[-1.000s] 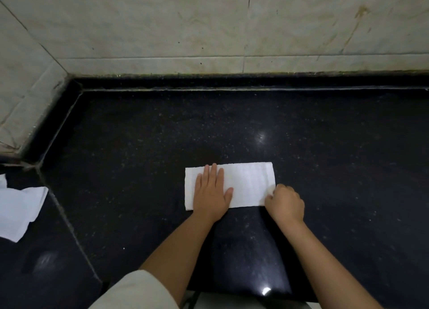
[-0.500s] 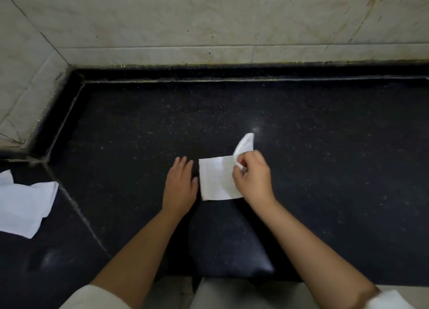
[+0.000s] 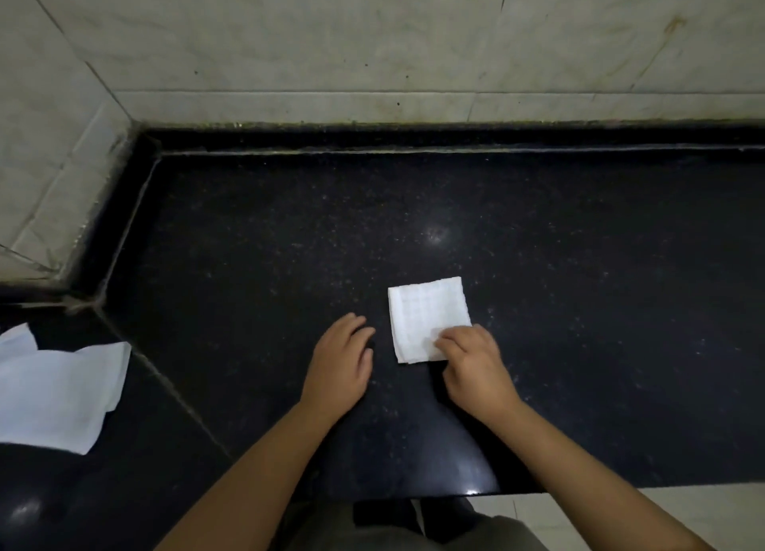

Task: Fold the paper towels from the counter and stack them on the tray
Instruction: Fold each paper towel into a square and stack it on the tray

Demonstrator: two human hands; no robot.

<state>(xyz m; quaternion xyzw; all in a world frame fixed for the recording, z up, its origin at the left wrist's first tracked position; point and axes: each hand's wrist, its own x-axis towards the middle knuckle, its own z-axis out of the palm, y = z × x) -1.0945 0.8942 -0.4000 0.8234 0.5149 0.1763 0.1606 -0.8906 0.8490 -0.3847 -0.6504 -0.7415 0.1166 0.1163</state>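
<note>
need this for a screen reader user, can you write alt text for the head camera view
A right hand presses its fingertips on the near corner of a small folded white paper towel on a black speckled counter. The left hand rests on the counter just beside it, and loose unfolded paper towels lie at far left.
</note>
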